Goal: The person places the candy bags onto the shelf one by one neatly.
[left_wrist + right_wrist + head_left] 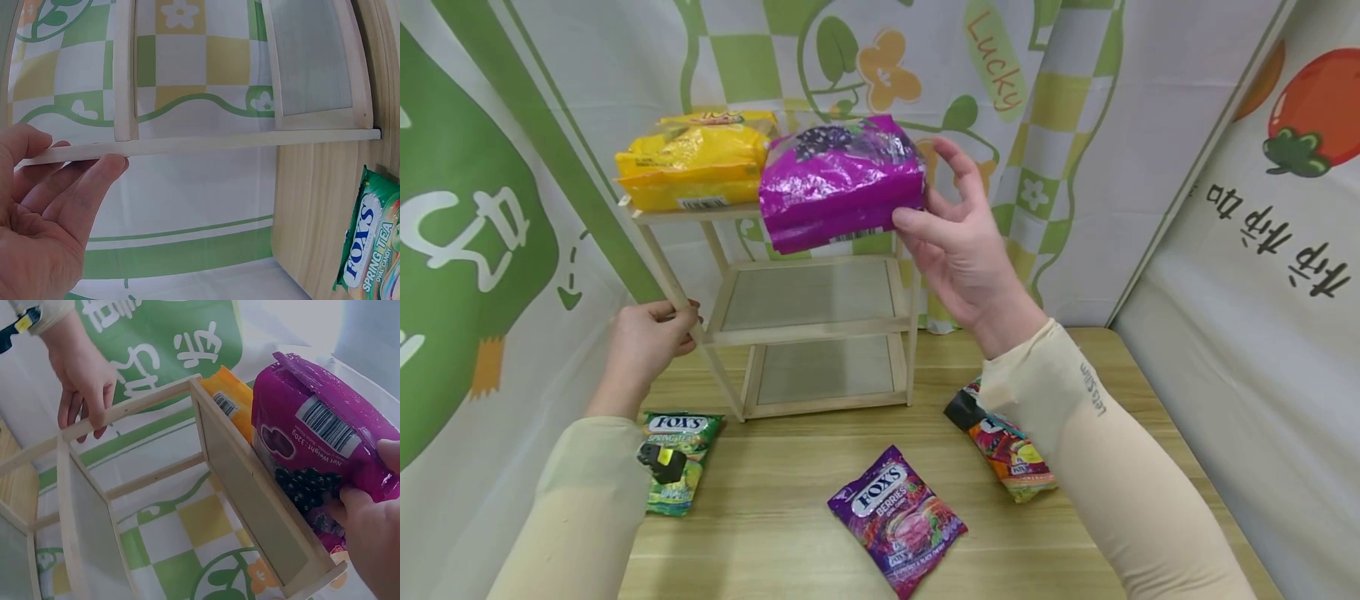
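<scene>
A small wooden shelf rack [808,333] with three levels stands on the table. My left hand [651,337] grips its left front post, thumb on one side and fingers on the other, as the left wrist view [56,206] shows. At the right of the top level, my right hand [962,242] pinches the end of a purple bag [842,200] with dark berries printed on it. In the right wrist view the purple bag [319,437] leans over the top board, barcode facing out. Beside it a yellow bag [700,167] lies on the top level at the left.
A green Fox's Spring Tea candy bag [681,492] lies left on the table [760,517]. The purple Fox's Berries bag [898,521] is at the front middle. Another Fox's bag [1011,458] lies right, partly behind my right sleeve. Printed curtains [1045,208] surround the table.
</scene>
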A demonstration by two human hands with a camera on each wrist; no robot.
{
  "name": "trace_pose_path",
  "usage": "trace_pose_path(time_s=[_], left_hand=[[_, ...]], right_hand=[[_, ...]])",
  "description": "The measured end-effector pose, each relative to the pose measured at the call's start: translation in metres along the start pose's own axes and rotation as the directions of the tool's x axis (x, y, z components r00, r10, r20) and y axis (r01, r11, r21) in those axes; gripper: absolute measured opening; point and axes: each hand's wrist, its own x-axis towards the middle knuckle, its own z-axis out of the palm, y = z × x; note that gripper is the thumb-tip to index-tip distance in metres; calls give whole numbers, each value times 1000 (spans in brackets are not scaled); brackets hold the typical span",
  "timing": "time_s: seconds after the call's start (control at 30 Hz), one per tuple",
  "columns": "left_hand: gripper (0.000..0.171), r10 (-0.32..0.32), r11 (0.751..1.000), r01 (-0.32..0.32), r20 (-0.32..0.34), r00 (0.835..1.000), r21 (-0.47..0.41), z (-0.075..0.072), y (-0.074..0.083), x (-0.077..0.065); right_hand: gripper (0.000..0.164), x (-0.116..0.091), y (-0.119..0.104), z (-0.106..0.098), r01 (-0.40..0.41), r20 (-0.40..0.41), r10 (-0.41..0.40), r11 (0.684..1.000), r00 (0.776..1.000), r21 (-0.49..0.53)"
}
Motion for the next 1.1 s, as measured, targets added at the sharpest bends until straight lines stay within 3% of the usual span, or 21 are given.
trace_pose_path(time_s=[0.13,0.27,0.37,0.43,0.53,0.67,0.8,0.93,1.03,1.1], left_hand=[[50,4,1000,-4,0,1000,10,0,0,0],[51,7,1000,-7,-1,1000,17,0,1,-2],[52,7,1000,-7,-4,1000,18,0,2,-2],[52,10,1000,-10,-8,1000,21,-1,2,-3],[51,11,1000,-10,-11,1000,26,-1,2,-3],[51,3,1000,-3,-7,1000,28,0,2,-3],[51,4,1000,-4,-3,1000,24,0,1,-2],[51,11,1000,-11,-3,1000,23,0,0,-1],[50,16,1000,-16,-8,1000,27,0,0,-1],[50,22,999,-21,-12,1000,30,0,0,-1]], right_hand=[[58,-1,2,2,35,-26,-38,993,999,-109],[47,-1,4,3,64,-71,-84,965,994,-254],[43,-1,4,4,76,-97,-124,916,988,-394],[42,-1,4,5,79,-112,-154,863,982,-499],[39,-2,4,6,97,-97,-210,751,973,-653],[38,-4,3,8,161,-9,-287,563,958,-811],[38,-4,3,10,211,95,-337,327,937,-921],[40,-2,3,10,237,184,-368,104,911,-966],[41,-1,3,8,292,266,-386,10,883,-956],[42,0,4,6,356,344,-402,-47,848,-933]])
